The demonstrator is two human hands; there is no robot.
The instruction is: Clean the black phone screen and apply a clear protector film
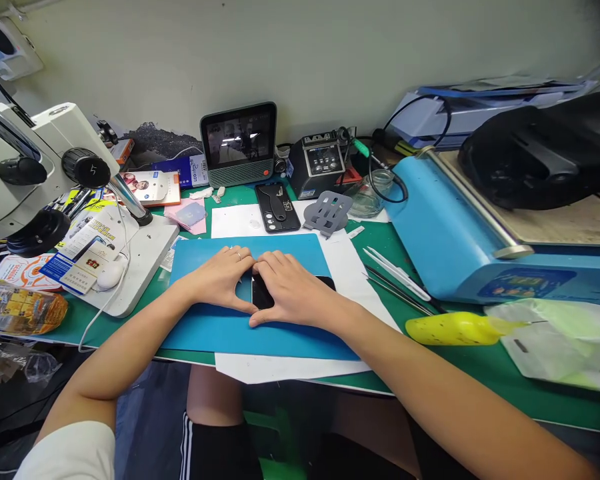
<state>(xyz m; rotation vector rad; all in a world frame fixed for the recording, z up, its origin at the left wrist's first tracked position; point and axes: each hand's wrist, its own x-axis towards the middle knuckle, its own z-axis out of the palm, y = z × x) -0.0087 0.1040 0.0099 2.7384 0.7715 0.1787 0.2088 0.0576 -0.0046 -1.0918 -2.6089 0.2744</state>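
Observation:
A smartphone (263,292) with a black screen lies lengthwise on the blue mat (205,330). Across its left half rests my right hand (293,290), thumb along the near edge and fingers along the far edge. My left hand (223,280), with a ring on one finger, curves around the phone's left end. Its thumb and fingertips meet the phone's corners, close to my right thumb, leaving a gap inside the curve. Most of the screen is hidden under my right hand; the right end shows beyond it. Behind the mat lies a black phone case (278,208) with a strap.
A microscope (87,167) stands at left, and a display (239,143) at the back. Beside it are a soldering station (316,165), a grey stand (329,212) and a glass jar (373,195). Tweezers (397,273), a yellow bottle (453,329) and a blue machine (450,233) occupy the right.

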